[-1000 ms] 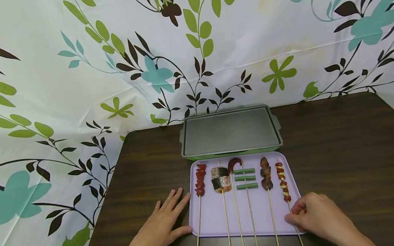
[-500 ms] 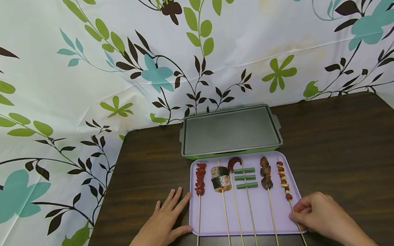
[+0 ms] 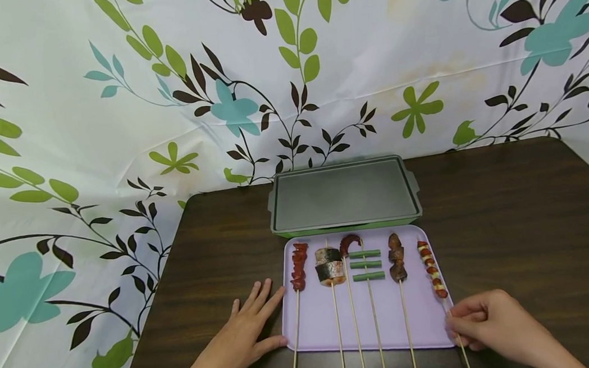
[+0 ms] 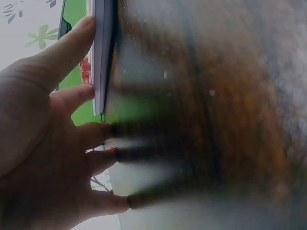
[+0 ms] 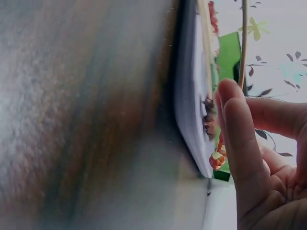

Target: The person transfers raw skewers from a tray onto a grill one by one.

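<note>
While the left hand (image 3: 242, 335) lies with fingers straight and spread on the dark wood table (image 3: 515, 220), its thumb and index fingertips meet the near-left edge of the lilac tray (image 3: 316, 326). The right hand (image 3: 500, 326), as I view it remotely, pinches the bare stick of the red-and-yellow skewer (image 3: 432, 269) between thumb and fingers. This skewer slants over the tray's right edge, food end away from the person; whether the food touches the rim I cannot tell. To its left on the tray I count, in order, the brown-chunk skewer (image 3: 397, 258), the green-stalk skewer (image 3: 369, 266), the curled red skewer (image 3: 350, 245), the fish-roll skewer (image 3: 329, 265) and the red-chunk skewer (image 3: 299, 266). Just behind the tray stands the grey-topped green grill (image 3: 346, 195).
</note>
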`<state>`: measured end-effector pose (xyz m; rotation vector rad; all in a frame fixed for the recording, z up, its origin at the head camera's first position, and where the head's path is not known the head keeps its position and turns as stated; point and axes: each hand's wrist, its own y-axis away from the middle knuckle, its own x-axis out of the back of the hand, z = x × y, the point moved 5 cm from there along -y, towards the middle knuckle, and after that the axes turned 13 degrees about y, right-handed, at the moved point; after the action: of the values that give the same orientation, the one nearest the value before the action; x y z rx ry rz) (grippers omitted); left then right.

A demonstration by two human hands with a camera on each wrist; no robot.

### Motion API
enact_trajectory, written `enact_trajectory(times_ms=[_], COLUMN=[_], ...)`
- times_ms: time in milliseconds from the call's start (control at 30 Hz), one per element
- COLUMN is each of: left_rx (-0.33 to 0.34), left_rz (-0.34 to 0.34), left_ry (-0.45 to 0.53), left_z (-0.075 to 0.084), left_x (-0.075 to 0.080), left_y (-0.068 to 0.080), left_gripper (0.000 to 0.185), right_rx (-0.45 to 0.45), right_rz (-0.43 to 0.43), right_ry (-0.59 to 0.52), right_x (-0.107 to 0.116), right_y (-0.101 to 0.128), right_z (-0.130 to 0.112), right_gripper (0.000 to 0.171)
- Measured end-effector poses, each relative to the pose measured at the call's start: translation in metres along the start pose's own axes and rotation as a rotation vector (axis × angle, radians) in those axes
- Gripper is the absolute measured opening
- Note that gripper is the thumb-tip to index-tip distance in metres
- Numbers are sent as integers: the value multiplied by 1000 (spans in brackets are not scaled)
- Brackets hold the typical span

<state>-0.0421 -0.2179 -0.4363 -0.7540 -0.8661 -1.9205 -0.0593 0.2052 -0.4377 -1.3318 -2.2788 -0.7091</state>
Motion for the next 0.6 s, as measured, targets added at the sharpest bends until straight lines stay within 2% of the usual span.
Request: enact_trajectory(times_ms=[167, 367, 600], left_rx=[8, 19, 14], left_rz=[1, -2, -3], left_ry=[-2, -4, -1], left_z=[-1, -2, -2], left_x=[1, 1, 0], left_y=[0, -1, -1], left_gripper=[86, 86, 86], right_rx=[-15, -14, -11], right_rz=[-16, 72, 136], right_ry=[-58, -28, -7], right_x=[14, 36, 56], right_y=[6, 10, -8], right_z=[-1, -11, -31], right_gripper=[23, 24, 24])
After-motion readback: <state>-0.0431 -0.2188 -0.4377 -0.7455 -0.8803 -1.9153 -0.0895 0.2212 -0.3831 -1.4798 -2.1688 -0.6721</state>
